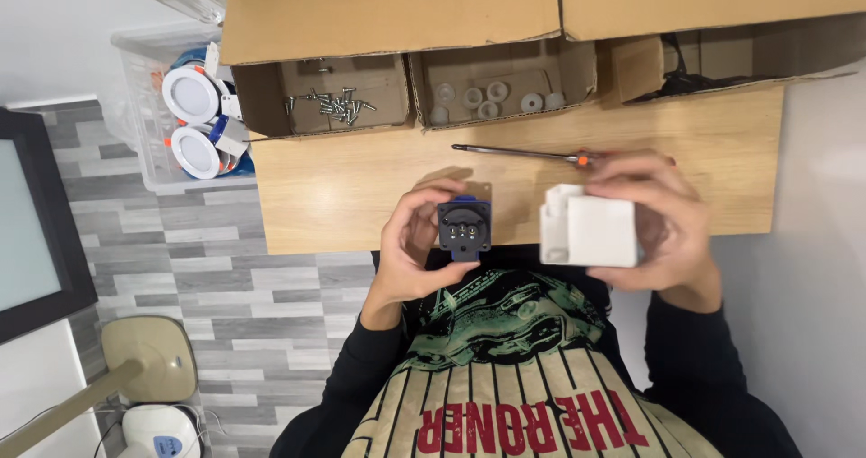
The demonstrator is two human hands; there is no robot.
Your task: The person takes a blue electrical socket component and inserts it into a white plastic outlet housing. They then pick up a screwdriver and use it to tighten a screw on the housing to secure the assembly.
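Dark socket insert clamped in left hand, white housing gripped in right hand, hands apart.

A wooden table carries a screwdriver and cardboard boxes (flaps open)

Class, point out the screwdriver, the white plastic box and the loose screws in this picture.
screwdriver (514, 152), head view, on its metal shaft.
white plastic box (600, 231), head view, on its front face.
loose screws (336, 106), head view, middle of the pile.

A screwdriver lies on the table, between the boxes and the hands.
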